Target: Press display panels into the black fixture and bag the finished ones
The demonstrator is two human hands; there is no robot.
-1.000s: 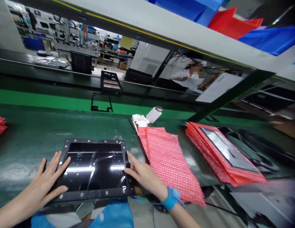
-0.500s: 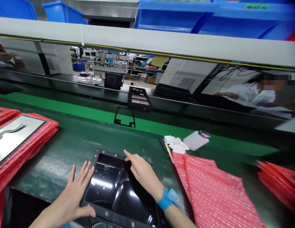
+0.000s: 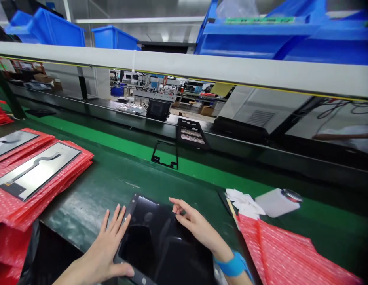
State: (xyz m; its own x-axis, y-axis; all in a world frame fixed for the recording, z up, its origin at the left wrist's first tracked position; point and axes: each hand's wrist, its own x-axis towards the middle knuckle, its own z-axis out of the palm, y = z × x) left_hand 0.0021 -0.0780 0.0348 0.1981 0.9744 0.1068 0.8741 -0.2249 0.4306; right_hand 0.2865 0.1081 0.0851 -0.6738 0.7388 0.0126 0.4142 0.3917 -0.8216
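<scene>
A black rectangular panel with a dotted grey border (image 3: 133, 209) lies on the green bench in front of me. Over its face spreads a glossy, dark, flexible film (image 3: 160, 241). My left hand (image 3: 108, 245) rests on the panel's left border, fingers spread and thumb at the near edge. At the upper right, my right hand (image 3: 194, 227) pinches the film's corner between thumb and fingers; a blue band (image 3: 231, 265) circles that wrist. The panel's right border is mostly hidden under the film and hand.
Left, silver display panels with ribbon cables (image 3: 38, 170) lie on red bubble bags (image 3: 74, 174). Right are more red bubble bags (image 3: 291, 253), white wipes (image 3: 243, 202) and a white bottle (image 3: 279, 202) on its side. A thin black frame (image 3: 164, 162) lies ahead, below blue bins (image 3: 255, 43). Another person's arm (image 3: 344, 136) shows far right.
My view has shifted left and up. The film, which was bunched and lifted near my right hand, now spreads flatter over the panel. My left hand stays on the border.
</scene>
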